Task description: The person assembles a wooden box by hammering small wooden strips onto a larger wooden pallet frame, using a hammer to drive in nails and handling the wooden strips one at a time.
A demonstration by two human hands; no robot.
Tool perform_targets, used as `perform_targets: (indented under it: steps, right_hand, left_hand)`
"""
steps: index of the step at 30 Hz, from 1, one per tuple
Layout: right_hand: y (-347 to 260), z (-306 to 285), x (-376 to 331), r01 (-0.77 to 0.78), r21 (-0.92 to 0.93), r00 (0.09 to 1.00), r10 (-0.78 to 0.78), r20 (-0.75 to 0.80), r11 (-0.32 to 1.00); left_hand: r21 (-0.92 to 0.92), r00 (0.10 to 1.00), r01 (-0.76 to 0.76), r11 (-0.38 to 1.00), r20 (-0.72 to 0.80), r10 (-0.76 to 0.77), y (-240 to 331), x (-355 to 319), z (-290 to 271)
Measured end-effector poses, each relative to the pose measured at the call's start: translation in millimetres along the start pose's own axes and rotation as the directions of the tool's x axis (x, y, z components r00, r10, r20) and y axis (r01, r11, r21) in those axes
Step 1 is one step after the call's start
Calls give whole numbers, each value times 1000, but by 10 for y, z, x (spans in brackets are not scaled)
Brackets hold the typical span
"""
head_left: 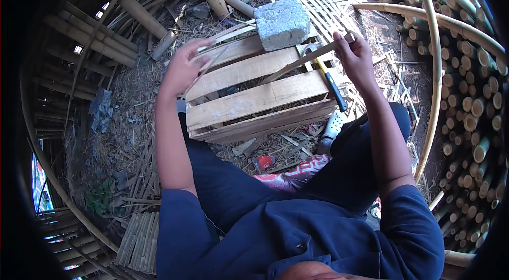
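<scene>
A flat bamboo strip [301, 62] is held near its upper end by my right hand [355, 57], with fingers and thumb closed round it. The strip slants down to the left over a slatted wooden crate [254, 104]. Over the crate's left end is my left hand [183, 68], fingers curved and apart. A thin pale sliver shows beside its fingertips; whether they touch it I cannot tell. On the crate's far side rests a rough grey concrete block [282, 23]. A hammer [330, 82] with a yellow and black handle lies at the crate's right, its head partly behind the strip.
Split bamboo slats [321, 7] lie beyond the block. Stacked green bamboo poles [472, 99] fill the right side, behind a bent bamboo rail [436, 68]. A bundle of cut strips [139, 240] lies at lower left. A red crumpled packet [264, 162] is on the littered ground between my legs.
</scene>
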State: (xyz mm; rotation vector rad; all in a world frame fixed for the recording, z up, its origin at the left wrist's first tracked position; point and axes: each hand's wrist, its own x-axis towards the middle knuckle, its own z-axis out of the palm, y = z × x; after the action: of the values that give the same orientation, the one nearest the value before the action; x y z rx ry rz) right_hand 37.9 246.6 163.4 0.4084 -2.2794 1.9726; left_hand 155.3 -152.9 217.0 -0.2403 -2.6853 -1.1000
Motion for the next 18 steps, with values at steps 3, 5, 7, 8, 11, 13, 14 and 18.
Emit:
perform_targets:
  steps: [3, 5, 7, 8, 11, 13, 14, 18]
  right_hand:
    - [81, 36, 32, 61, -8, 998, -61, -29, 998]
    - [140, -44, 101, 153, 27, 982, -149, -113, 988]
    - [-20, -102, 58, 158, 180, 972, -121, -199, 971]
    - [-3, -198, 92, 160, 241, 971, -108, -215, 957]
    - [-76, -314, 140, 92, 402, 982, -15, -189, 911]
    - [-122, -294, 132, 42, 462, 978, 59, -202, 886]
    - [-84, -315, 128, -12, 518, 988, 91, -128, 856]
    - [-36, -217, 75, -257, 436, 960, 280, 14, 862]
  left_hand:
    - [618, 793, 197, 761, -557, 247, -312, 299, -70]
    - [136, 906, 96, 986, -422, -30, -195, 421, 11]
    - [-72, 985, 12, 997, -173, -24, 358, 349, 436]
    - [-86, 999, -31, 996, -33, 28, 579, 306, 637]
    - [40, 992, -123, 992, 24, 122, 884, 134, 1312]
    - [161, 969, -236, 958, -31, 243, 828, 83, 1620]
    - [88, 978, -207, 974, -19, 209, 786, 47, 1700]
    - [0, 970, -239, 971, -45, 239, 563, -59, 1703]
